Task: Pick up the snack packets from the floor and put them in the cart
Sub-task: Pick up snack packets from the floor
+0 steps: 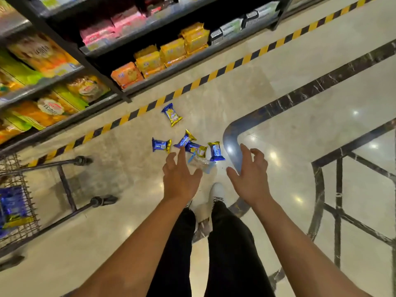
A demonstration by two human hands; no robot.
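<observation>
- Both hands are empty, fingers spread: the left hand (181,179) hangs above the heap of snack packets (192,145) on the floor (289,108), the right hand (249,174) just beside it.
- Best to gather the overlapping middle packets first, then the lone packet (172,114) near the striped tape (214,75).
- The cart (19,202) stands well to the left and already holds blue packets; carry them across and drop them in.

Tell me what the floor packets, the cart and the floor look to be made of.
Packets: glossy metallised film, probably plastic foil; shiny blue and gold with crimped ends.
Cart: dark metal wire mesh on a tubular frame, likely steel.
Floor: polished stone or tile, marble-like; veined dark bands and mirror-like light reflections.
</observation>
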